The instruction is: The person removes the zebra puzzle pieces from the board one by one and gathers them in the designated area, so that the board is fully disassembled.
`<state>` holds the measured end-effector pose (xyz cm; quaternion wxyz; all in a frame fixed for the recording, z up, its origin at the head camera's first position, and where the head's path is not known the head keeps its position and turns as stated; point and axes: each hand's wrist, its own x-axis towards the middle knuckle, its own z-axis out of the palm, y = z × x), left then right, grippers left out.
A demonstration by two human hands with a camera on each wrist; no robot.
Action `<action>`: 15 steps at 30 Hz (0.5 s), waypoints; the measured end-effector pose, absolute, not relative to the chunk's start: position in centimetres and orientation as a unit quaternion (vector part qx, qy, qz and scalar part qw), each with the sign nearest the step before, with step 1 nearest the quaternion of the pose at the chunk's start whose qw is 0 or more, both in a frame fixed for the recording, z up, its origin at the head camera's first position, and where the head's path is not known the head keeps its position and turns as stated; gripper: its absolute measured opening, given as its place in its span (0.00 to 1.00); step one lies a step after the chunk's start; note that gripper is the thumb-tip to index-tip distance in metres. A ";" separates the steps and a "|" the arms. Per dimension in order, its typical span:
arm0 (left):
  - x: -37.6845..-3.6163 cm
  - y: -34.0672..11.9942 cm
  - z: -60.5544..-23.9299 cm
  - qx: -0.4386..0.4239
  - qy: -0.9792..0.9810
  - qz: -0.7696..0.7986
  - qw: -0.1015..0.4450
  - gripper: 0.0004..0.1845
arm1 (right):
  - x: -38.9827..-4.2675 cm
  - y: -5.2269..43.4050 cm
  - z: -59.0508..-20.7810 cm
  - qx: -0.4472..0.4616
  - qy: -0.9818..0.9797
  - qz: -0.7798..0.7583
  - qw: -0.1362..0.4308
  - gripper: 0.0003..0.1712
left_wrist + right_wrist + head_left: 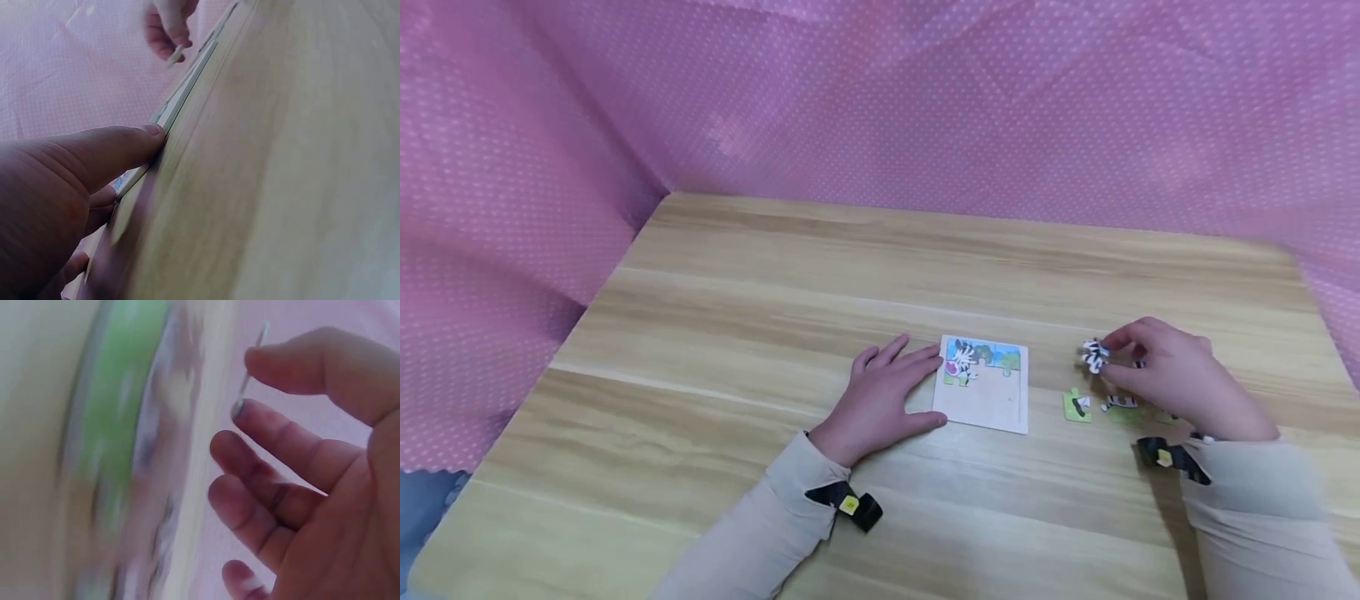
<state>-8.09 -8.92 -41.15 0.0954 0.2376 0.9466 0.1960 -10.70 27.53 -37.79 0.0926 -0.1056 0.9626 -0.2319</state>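
Note:
A small white puzzle board (985, 404) lies on the wooden table (775, 292), with zebra and tree pieces filling its top row. My left hand (887, 396) rests flat beside the board's left edge, fingers straight and touching it; in the left wrist view the thumb (119, 150) presses against the board's edge (181, 100). My right hand (1165, 371) pinches a black-and-white zebra piece (1094, 356) between thumb and fingertips, a little above the table to the right of the board. In the right wrist view the thin piece (252, 369) shows edge-on between thumb and forefinger.
Loose pieces lie right of the board: a green one (1077, 406) and a striped one (1120, 403), partly under my right hand. Pink dotted fabric (880, 100) walls in the table on the back and left. Black straps sit on both wrists.

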 end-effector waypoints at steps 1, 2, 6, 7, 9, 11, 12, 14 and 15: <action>-8.0 -9.0 -41.0 0.236 0.946 0.198 0.096 0.41 | -10.6 26.9 -37.6 -0.111 0.961 -0.238 0.088 0.18; -8.0 -9.0 -41.0 0.237 0.946 0.199 0.096 0.41 | -10.5 26.3 -37.4 -0.115 0.959 -0.244 0.086 0.18; -8.0 -9.1 -40.9 0.237 0.946 0.200 0.092 0.41 | -10.3 24.1 -37.0 -0.127 0.955 -0.258 0.073 0.16; -8.0 -9.1 -41.0 0.237 0.946 0.202 0.091 0.41 | -10.3 23.6 -37.1 -0.128 0.954 -0.261 0.073 0.16; -7.9 -9.2 -41.1 0.234 0.946 0.203 0.090 0.41 | -10.2 22.8 -37.1 -0.135 0.952 -0.265 0.070 0.15; -7.9 -9.2 -41.1 0.233 0.946 0.205 0.089 0.41 | -10.2 22.0 -37.1 -0.142 0.950 -0.268 0.069 0.15; -7.9 -9.2 -41.1 0.234 0.946 0.205 0.090 0.41 | -10.2 21.6 -37.1 -0.145 0.949 -0.269 0.070 0.16; -8.0 -9.1 -41.1 0.237 0.946 0.203 0.091 0.41 | -10.1 20.8 -37.1 -0.153 0.950 -0.265 0.068 0.16; -8.1 -9.1 -41.1 0.238 0.945 0.204 0.091 0.41 | -10.1 20.4 -37.1 -0.157 0.950 -0.262 0.068 0.16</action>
